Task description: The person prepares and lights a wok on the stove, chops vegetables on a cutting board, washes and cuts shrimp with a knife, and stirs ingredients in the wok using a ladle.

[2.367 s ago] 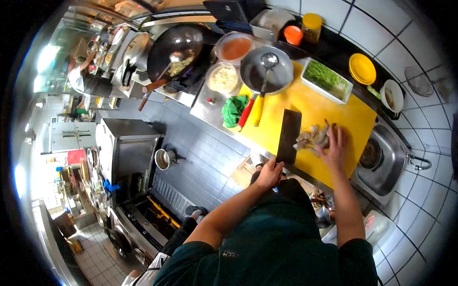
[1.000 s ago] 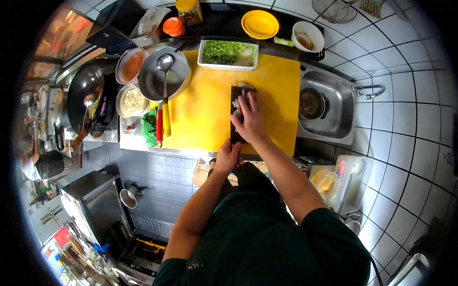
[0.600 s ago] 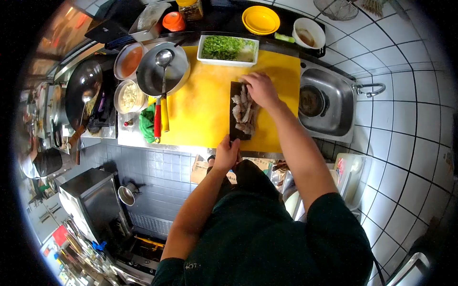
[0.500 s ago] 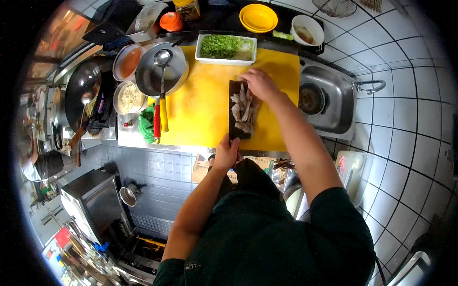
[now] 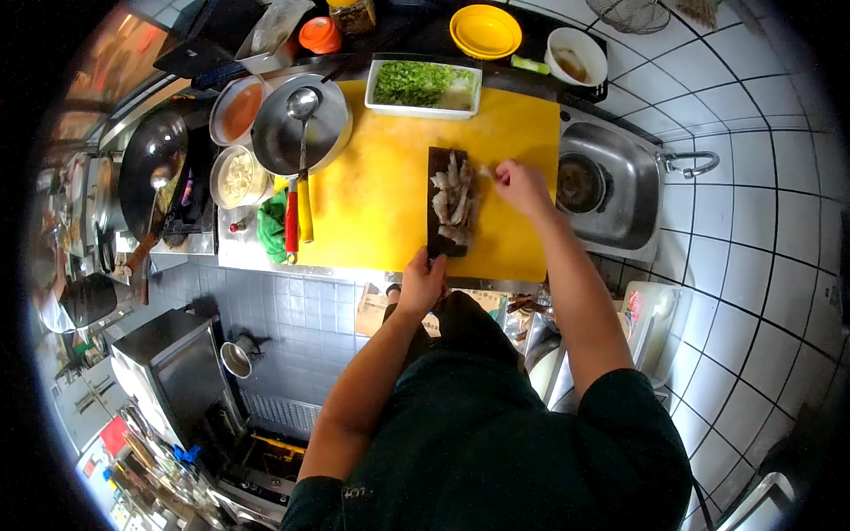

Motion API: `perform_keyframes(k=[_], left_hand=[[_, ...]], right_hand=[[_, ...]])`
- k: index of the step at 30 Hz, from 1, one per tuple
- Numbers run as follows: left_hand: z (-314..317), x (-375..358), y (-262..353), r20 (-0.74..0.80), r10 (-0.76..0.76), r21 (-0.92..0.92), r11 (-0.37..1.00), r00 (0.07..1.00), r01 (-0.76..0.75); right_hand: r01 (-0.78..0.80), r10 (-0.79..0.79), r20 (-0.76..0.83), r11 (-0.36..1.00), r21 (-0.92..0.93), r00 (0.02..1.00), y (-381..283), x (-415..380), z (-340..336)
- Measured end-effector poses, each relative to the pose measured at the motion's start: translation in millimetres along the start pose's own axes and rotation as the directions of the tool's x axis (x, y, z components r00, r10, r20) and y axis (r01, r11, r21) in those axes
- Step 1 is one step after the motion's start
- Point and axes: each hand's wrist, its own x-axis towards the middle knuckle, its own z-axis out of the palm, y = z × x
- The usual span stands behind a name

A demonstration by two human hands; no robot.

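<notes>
The cleaver point(image 5: 440, 202), loaded with shrimp point(image 5: 452, 199), was gripped by the left hand point(image 5: 421, 283); 1 stray piece seemed pinched by the right hand point(image 5: 521, 184), best kept level.

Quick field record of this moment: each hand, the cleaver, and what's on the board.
left hand: grips the cleaver handle at the board's near edge
right hand: beside the blade, fingers pinching a small pale piece
cleaver: blade flat on the board
shrimp: piled on the blade
cutting board: yellow; tray of chopped greens at its far edge
</notes>
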Motion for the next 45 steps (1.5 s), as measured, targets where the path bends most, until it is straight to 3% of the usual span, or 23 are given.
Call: perform_keyframes(k=[3, 6, 9, 11, 14, 17, 20, 22, 24, 26, 28, 29, 30, 32, 35, 36, 38, 39, 40, 42, 45], left_hand=[[1.7, -1.6, 8.7, -0.014, -0.013, 0.058, 0.998, 1.0, 0.013], [5.2, -4.0, 14.5, -0.039, 0.001, 0.112, 0.994, 0.999, 0.003], [6.9, 2.3, -1.0, -0.033, 0.087, 0.186, 0.979, 0.996, -0.079], [4.9, 8.5, -17.6, -0.013, 0.172, 0.286, 0.945, 0.985, -0.161], [7.3, 13.7, -24.2, 0.012, 0.171, 0.309, 0.937, 0.985, -0.166], [15.7, -2.6, 16.7, -0.033, -0.024, 0.223, 0.974, 0.999, 0.031], [15.5, -10.3, 22.3, 0.006, 0.018, 0.204, 0.979, 1.0, -0.019], [10.4, -2.7, -11.8, 0.042, 0.136, 0.286, 0.948, 0.99, -0.142], [10.0, -5.0, -20.8, 0.114, 0.277, 0.247, 0.922, 0.954, -0.297], [5.9, -45.6, 71.2, 0.099, 0.06, 0.306, 0.948, 0.993, -0.088], [0.0, -51.2, 79.0, 0.122, 0.185, 0.207, 0.956, 0.975, -0.207], [-5.3, -55.2, 86.3, 0.168, 0.073, 0.076, 0.993, 0.983, -0.086], [-9.5, -56.8, 88.5, 0.158, 0.136, 0.021, 0.99, 0.978, -0.141], [-25.4, -66.7, 105.9, 0.112, 0.227, -0.004, 0.974, 0.967, -0.228], [-62.3, -80.1, 128.9, 0.073, 0.144, -0.284, 0.952, 0.987, -0.118], [-82.1, -93.0, 150.1, 0.005, 0.105, -0.242, 0.965, 0.994, -0.101], [-113.7, -80.9, 131.9, -0.187, 0.253, -0.276, 0.914, 0.949, -0.298], [-139.0, -98.3, 161.1, -0.171, 0.133, -0.423, 0.885, 0.976, -0.194], [-160.2, -104.1, 173.5, -0.231, 0.163, -0.489, 0.833, 0.959, -0.26], [-206.4, -100.3, 181.4, -0.334, 0.052, -0.614, 0.746, 0.941, -0.259], [-283.6, -84.3, 192.4, -0.432, 0.003, -0.643, 0.7, 0.902, -0.31]], right_hand=[[0.312, -0.343, -0.332, 0.939, -0.142, 0.879, -9.1, -27.8, 29.6], [0.364, -0.383, -0.504, 0.921, -0.139, 0.774, -53.6, -53.8, 59.0], [0.354, -0.431, -0.413, 0.9, -0.253, 0.802, -67.6, -58.1, 78.6], [0.342, -0.392, -0.446, 0.92, -0.192, 0.804, -71.3, -58.3, 84.0], [0.353, -0.378, -0.498, 0.924, -0.148, 0.781, -70.5, -54.4, 86.7], [0.416, -0.355, -0.554, 0.909, -0.018, 0.753, -63.2, -52.8, 95.2], [0.428, -0.338, -0.578, 0.903, 0.021, 0.743, -70.8, -60.2, 87.3], [0.419, -0.341, -0.62, 0.908, -0.021, 0.707, -77.6, -69.2, 81.9], [0.374, -0.373, -0.549, 0.92, -0.117, 0.748, -82.9, -78.8, 66.1], [0.35, -0.37, -0.526, 0.926, -0.143, 0.766, -99.2, -89.2, 50.1], [0.347, -0.363, -0.521, 0.929, -0.132, 0.773, -122.3, -93.6, 35.5], [0.336, -0.359, -0.524, 0.931, -0.142, 0.772, -137.7, -94.9, 30.5], [0.321, -0.352, -0.527, 0.935, -0.154, 0.773, -152.3, -95.6, 25.4], [0.405, -0.447, -0.521, 0.892, -0.199, 0.728, -189.7, -96.3, 15.4], [0.531, -0.607, -0.483, 0.792, -0.302, 0.631, -259.0, -88.3, 13.7], [0.571, -0.656, -0.461, 0.752, -0.33, 0.598, -289.1, -85.1, 16.7], [0.658, -0.703, -0.355, 0.707, -0.258, 0.616, -350.7, -74.9, 29.5], [0.685, -0.738, -0.303, 0.674, -0.277, 0.603, -379.0, -67.2, 43.6], [0.711, -0.769, -0.25, 0.639, -0.293, 0.588, -406.7, -58.2, 59.2], [0.786, -0.812, -0.155, 0.584, -0.201, 0.563, -461.3, -34.1, 97.3], [0.835, -0.844, 0.004, 0.53, -0.148, 0.536, -523.9, 13.3, 172.3]])
